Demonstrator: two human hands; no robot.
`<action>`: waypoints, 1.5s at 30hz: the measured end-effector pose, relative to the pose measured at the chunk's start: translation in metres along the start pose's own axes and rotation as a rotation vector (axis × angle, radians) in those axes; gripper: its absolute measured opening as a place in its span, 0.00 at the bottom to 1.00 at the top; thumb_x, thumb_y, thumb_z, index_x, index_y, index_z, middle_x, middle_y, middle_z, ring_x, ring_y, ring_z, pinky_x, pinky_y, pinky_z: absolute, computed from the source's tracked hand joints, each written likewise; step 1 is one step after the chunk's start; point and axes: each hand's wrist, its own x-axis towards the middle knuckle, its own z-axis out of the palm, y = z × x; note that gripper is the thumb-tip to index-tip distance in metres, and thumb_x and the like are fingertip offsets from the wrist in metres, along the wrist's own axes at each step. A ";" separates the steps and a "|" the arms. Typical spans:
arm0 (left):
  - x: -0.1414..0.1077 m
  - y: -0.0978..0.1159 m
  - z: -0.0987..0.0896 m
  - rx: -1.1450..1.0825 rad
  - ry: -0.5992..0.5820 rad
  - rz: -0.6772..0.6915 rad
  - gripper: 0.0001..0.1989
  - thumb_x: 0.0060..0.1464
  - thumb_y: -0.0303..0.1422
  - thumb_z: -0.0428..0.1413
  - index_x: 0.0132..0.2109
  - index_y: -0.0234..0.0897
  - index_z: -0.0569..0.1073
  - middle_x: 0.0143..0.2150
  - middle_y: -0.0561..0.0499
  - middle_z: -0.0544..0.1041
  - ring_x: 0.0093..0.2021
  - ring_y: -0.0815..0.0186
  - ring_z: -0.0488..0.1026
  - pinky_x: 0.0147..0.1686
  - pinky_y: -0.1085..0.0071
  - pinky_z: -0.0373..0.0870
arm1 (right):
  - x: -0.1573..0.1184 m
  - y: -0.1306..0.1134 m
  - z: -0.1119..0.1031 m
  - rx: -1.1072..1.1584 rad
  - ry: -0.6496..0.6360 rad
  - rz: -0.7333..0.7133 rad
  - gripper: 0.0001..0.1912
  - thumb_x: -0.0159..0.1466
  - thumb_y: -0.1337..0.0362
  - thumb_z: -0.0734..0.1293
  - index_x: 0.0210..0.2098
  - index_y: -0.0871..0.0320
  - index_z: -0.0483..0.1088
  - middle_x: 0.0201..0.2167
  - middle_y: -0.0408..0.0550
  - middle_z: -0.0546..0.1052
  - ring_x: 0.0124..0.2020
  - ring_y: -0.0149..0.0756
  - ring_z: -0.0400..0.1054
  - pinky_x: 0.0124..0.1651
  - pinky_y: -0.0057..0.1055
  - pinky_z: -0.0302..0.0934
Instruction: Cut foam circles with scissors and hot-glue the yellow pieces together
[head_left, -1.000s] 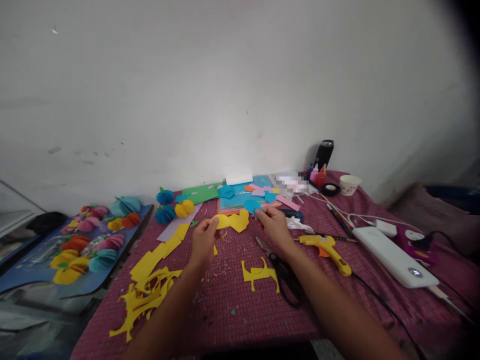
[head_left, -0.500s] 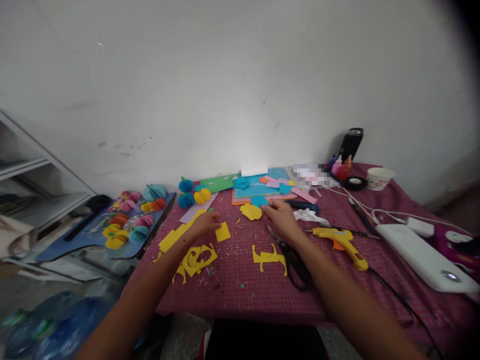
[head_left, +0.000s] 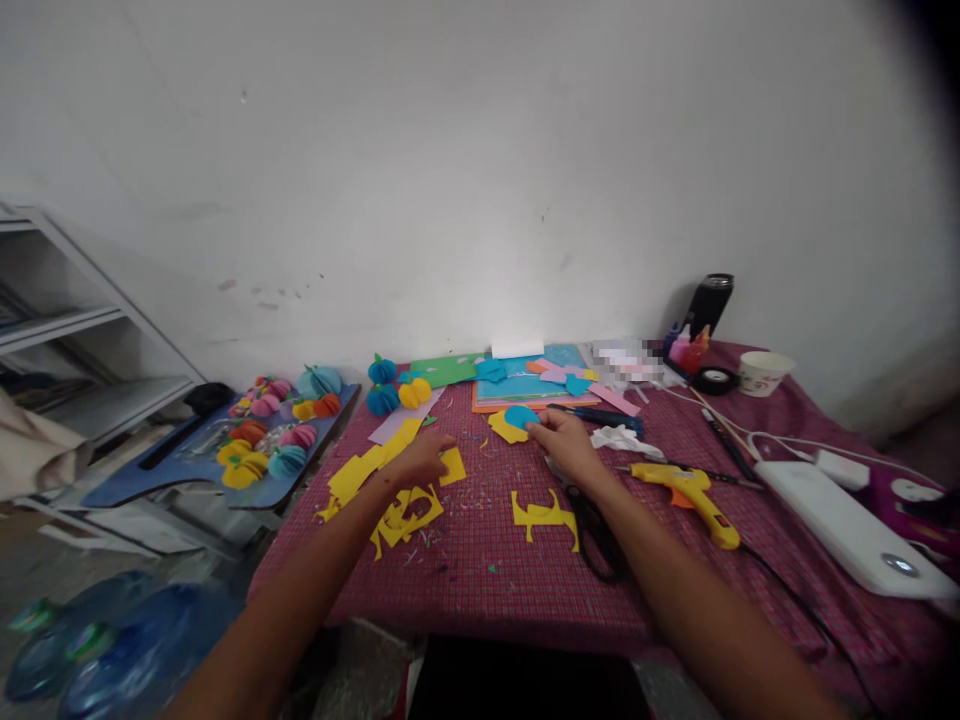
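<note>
A round blue paper piece [head_left: 520, 418] is pinched at its right edge between the fingertips of my right hand [head_left: 566, 440]. It overlaps yellow paper circles [head_left: 507, 430] lying on the cloth. Over the yellow paper on the left is my left hand [head_left: 429, 456], its fingers loosely apart and blurred, with nothing visible in them. By its fingertips lies a yellow paper square [head_left: 454, 466]. Yellow cut-out scraps [head_left: 405, 518] lie just below that hand. Black-handled scissors [head_left: 598, 540] rest partly under my right wrist.
A yellow glue gun [head_left: 697, 490] and white power bank [head_left: 847, 530] lie at the right. Coloured sheets [head_left: 517, 376] are stacked at the back. A paper cup [head_left: 762, 372] and black flask [head_left: 709, 303] stand by the wall. Paper ornaments [head_left: 244, 470] sit on a blue board.
The whole view has shifted slightly. My left hand has moved a little closer to the yellow square. The blue circle now covers more of the yellow paper circles, still in my right fingers.
</note>
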 end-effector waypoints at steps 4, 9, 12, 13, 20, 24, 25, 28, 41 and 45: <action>-0.002 -0.002 0.001 0.019 -0.047 0.073 0.40 0.36 0.18 0.55 0.61 0.38 0.71 0.65 0.43 0.67 0.64 0.53 0.63 0.62 0.61 0.58 | 0.001 0.002 0.000 -0.004 -0.015 0.000 0.14 0.59 0.55 0.67 0.22 0.55 0.63 0.15 0.37 0.66 0.18 0.30 0.58 0.23 0.26 0.51; -0.007 0.001 -0.004 0.150 -0.145 0.251 0.36 0.38 0.19 0.58 0.59 0.42 0.72 0.63 0.43 0.68 0.61 0.52 0.66 0.59 0.61 0.61 | 0.002 0.002 -0.001 -0.007 -0.035 0.002 0.14 0.58 0.55 0.67 0.23 0.55 0.64 0.16 0.37 0.67 0.18 0.30 0.59 0.23 0.26 0.51; -0.008 0.003 -0.012 0.134 -0.184 0.202 0.25 0.40 0.23 0.60 0.50 0.41 0.77 0.53 0.45 0.75 0.52 0.55 0.71 0.53 0.64 0.65 | 0.002 0.002 -0.001 -0.009 -0.036 0.002 0.14 0.58 0.55 0.67 0.22 0.55 0.64 0.16 0.37 0.67 0.19 0.31 0.59 0.23 0.26 0.51; -0.008 0.002 -0.015 0.105 -0.170 0.168 0.21 0.41 0.25 0.61 0.46 0.41 0.78 0.50 0.46 0.76 0.49 0.56 0.72 0.51 0.65 0.65 | 0.002 0.002 -0.001 -0.007 -0.037 0.002 0.13 0.58 0.55 0.67 0.22 0.55 0.64 0.16 0.37 0.67 0.19 0.31 0.59 0.23 0.26 0.51; -0.010 -0.002 -0.025 -0.046 0.017 -0.005 0.06 0.48 0.30 0.55 0.34 0.36 0.75 0.32 0.50 0.76 0.34 0.62 0.71 0.35 0.70 0.63 | 0.003 0.005 0.001 0.050 -0.045 0.027 0.12 0.57 0.58 0.68 0.23 0.55 0.64 0.16 0.36 0.66 0.18 0.30 0.57 0.22 0.26 0.50; -0.006 0.016 -0.024 -0.143 0.094 -0.048 0.11 0.55 0.38 0.52 0.33 0.35 0.73 0.27 0.53 0.73 0.28 0.66 0.68 0.28 0.73 0.59 | 0.002 0.001 0.002 0.129 -0.045 0.044 0.10 0.56 0.58 0.68 0.24 0.56 0.67 0.16 0.36 0.67 0.17 0.29 0.58 0.22 0.25 0.50; -0.004 0.024 -0.022 -0.191 0.113 -0.042 0.13 0.56 0.40 0.51 0.33 0.35 0.73 0.27 0.53 0.73 0.27 0.67 0.67 0.27 0.73 0.59 | 0.002 -0.001 0.002 0.154 -0.043 0.047 0.10 0.56 0.58 0.68 0.25 0.56 0.67 0.16 0.36 0.67 0.17 0.29 0.58 0.22 0.25 0.50; 0.007 0.055 -0.012 -0.691 0.129 0.006 0.14 0.54 0.43 0.56 0.33 0.35 0.74 0.28 0.52 0.74 0.28 0.67 0.69 0.29 0.73 0.62 | 0.000 -0.009 0.001 0.245 -0.039 0.057 0.13 0.58 0.55 0.68 0.25 0.56 0.66 0.17 0.38 0.68 0.17 0.29 0.58 0.22 0.26 0.52; 0.035 0.093 0.043 -1.395 0.365 0.035 0.16 0.44 0.35 0.68 0.42 0.36 0.78 0.41 0.49 0.80 0.40 0.64 0.75 0.41 0.71 0.69 | -0.004 -0.018 -0.006 0.231 -0.146 0.113 0.11 0.55 0.56 0.74 0.26 0.59 0.76 0.24 0.41 0.73 0.26 0.31 0.62 0.30 0.27 0.56; 0.030 0.095 0.051 -1.604 0.270 0.003 0.19 0.47 0.36 0.66 0.47 0.37 0.75 0.37 0.50 0.79 0.31 0.68 0.74 0.34 0.71 0.70 | -0.004 -0.018 -0.002 0.181 -0.003 0.099 0.13 0.58 0.55 0.72 0.26 0.58 0.72 0.23 0.40 0.69 0.25 0.31 0.60 0.30 0.27 0.55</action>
